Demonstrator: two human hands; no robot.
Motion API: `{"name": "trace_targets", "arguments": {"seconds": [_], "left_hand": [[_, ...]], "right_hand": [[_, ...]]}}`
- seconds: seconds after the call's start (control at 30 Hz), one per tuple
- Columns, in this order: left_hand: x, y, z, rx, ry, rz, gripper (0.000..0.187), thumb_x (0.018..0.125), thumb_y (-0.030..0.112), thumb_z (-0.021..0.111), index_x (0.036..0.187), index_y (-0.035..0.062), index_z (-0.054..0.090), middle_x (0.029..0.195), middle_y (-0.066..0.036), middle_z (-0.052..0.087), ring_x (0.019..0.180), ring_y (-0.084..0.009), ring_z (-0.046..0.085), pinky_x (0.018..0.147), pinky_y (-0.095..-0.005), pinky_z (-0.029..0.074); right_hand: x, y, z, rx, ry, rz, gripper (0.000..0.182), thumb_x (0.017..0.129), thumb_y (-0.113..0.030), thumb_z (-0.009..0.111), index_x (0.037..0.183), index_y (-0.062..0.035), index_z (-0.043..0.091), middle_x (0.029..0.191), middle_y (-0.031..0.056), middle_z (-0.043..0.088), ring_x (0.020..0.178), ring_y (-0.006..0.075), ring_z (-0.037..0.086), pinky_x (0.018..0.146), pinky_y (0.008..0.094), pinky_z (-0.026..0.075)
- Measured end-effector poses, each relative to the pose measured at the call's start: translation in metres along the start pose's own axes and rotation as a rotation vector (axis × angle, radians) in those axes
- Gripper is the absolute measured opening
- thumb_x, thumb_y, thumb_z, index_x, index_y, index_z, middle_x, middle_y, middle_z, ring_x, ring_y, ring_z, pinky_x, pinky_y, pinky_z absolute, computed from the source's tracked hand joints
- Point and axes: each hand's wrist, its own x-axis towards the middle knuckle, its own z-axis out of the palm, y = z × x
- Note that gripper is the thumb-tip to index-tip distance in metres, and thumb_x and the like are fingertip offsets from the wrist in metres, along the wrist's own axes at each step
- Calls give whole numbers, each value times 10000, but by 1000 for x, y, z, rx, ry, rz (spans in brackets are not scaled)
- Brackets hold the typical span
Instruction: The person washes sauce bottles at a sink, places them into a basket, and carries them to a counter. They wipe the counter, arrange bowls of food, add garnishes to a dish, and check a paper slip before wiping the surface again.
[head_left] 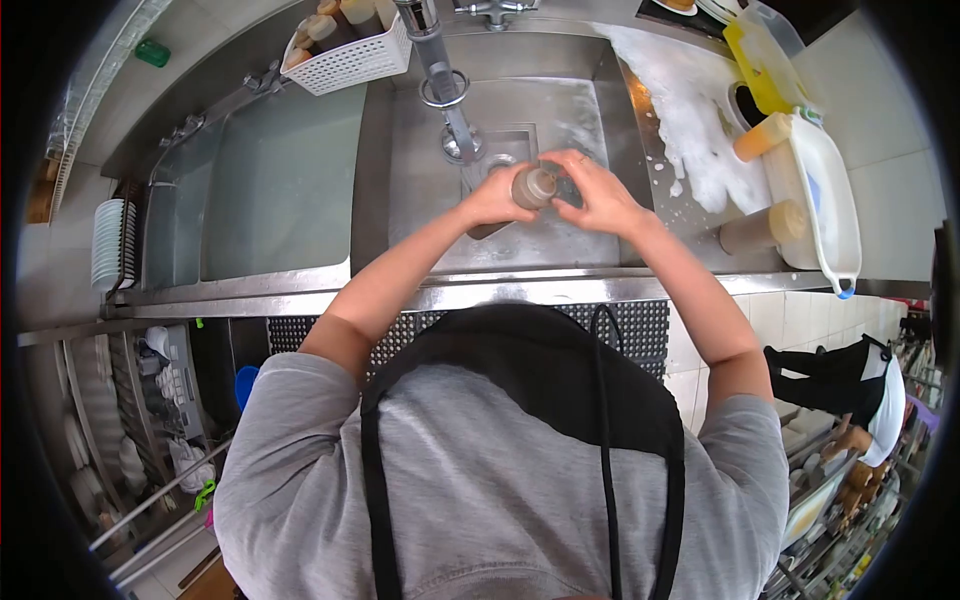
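Note:
Over the right basin of a steel sink [560, 240], my left hand [492, 200] grips a brown squeeze bottle [533, 187] by its body. My right hand [590, 192] closes on the bottle's top end from the right. The bottle lies tilted just below the spring faucet [447, 90], near the drain [498, 160]. Both forearms reach forward from my grey shirt and black apron.
Foam covers the drainboard [680, 110] on the right. There lie two more capped bottles [765, 228], a white tub [825, 200] and a yellow container [760, 60]. A white basket of bottles [350, 55] hangs over the left basin [280, 180]. Another person [850, 390] works at the right.

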Motion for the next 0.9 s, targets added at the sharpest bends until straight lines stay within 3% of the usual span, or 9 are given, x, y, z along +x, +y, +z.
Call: {"name": "trace_targets", "arguments": {"seconds": [0.13,0.2,0.33,0.4,0.53,0.67,0.77,0.83,0.9], "left_hand": [[-6,-10,7,25,-56,-41,601,499,140,714,1047,39,489,935,-122,580,872,-236,566,782,-334,435],[-14,-22,6,12,-69,-50,596,502,126,713,1046,44,485,938,-113,575,875,-224,561,786,-325,431],[-45,-33,-6,-165,-79,-125,568,523,90,709,1040,52,478,945,-78,552,892,-182,536,805,-300,415],[-63,-23,-17,-143,-41,-170,555,531,82,709,1035,54,478,950,-66,544,901,-170,526,814,-296,409],[-95,-4,-38,-122,147,-239,549,540,86,719,1032,54,477,948,-49,537,911,-156,518,828,-291,400],[-115,10,-54,-99,290,-285,508,534,135,710,992,65,502,953,-39,525,895,-160,517,815,-301,404],[-126,11,-62,-97,353,-293,518,525,138,713,991,61,501,949,-37,524,894,-155,518,813,-300,405],[-131,8,-68,-91,368,-289,517,524,138,712,990,60,501,950,-36,523,894,-153,518,812,-297,404],[-133,5,-72,-88,382,-281,516,523,137,711,988,59,501,951,-34,522,894,-151,518,811,-295,404]], "right_hand": [[2,-3,7,-88,-258,115,302,694,-168,651,945,-54,528,926,103,529,845,285,541,733,353,452],[3,5,10,-176,-298,-232,353,696,-190,655,990,-40,528,960,114,532,885,260,527,782,343,436],[18,18,16,-18,-131,-186,320,764,-170,606,1040,-31,525,950,106,552,877,217,533,804,325,425],[28,48,48,596,-13,635,243,804,-169,540,997,-22,545,958,101,544,934,206,523,785,329,440],[41,106,154,1462,159,1139,301,888,-223,380,1088,-28,491,954,121,543,899,256,552,740,362,485],[71,74,191,1668,179,1191,285,899,-207,332,1102,-48,456,1001,122,515,936,288,537,721,414,500],[84,44,195,1010,-13,673,260,902,-209,332,1091,-73,446,1037,113,490,904,284,538,736,414,499],[97,21,179,1567,326,1267,232,894,-207,360,1068,-100,470,1039,102,490,860,267,535,714,382,502],[97,23,186,1627,340,1266,220,888,-202,377,1058,-103,476,1039,95,490,861,254,529,705,374,498]]}}
